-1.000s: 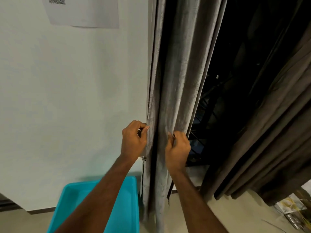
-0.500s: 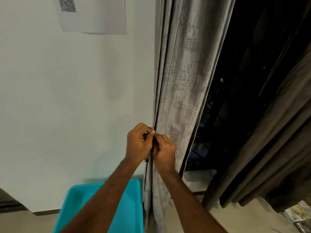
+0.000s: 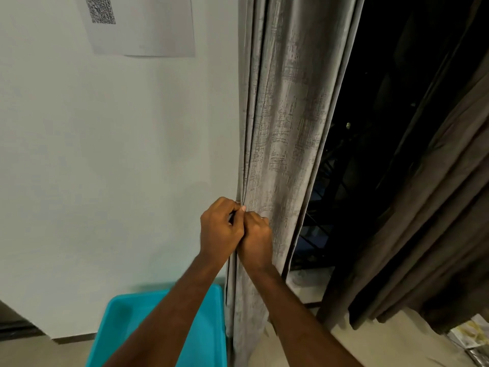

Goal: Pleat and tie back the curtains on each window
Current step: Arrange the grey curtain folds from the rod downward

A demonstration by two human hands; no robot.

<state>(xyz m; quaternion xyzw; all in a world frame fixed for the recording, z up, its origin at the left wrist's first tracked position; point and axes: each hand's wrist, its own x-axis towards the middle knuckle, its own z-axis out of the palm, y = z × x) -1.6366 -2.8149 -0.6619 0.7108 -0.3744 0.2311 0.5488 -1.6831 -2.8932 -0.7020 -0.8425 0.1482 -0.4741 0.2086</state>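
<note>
At centre frame, against the white wall: grey curtain, textured weave, hanging in gathered vertical folds along the left edge of the dark window. Left hand: fingers curled, pinching the curtain's left-hand folds between thumb and fingertips. Right hand: curled, grasping the same folds just beside the left, the two hands touching. Right of the window: second curtain, darker brown, bunched in loose folds, reaching the floor. Upper left on the wall: sheet of paper bearing a printed code. Near left, on the floor below the forearms: turquoise plastic tub, its right rim just beside the grey curtain's lower part
</note>
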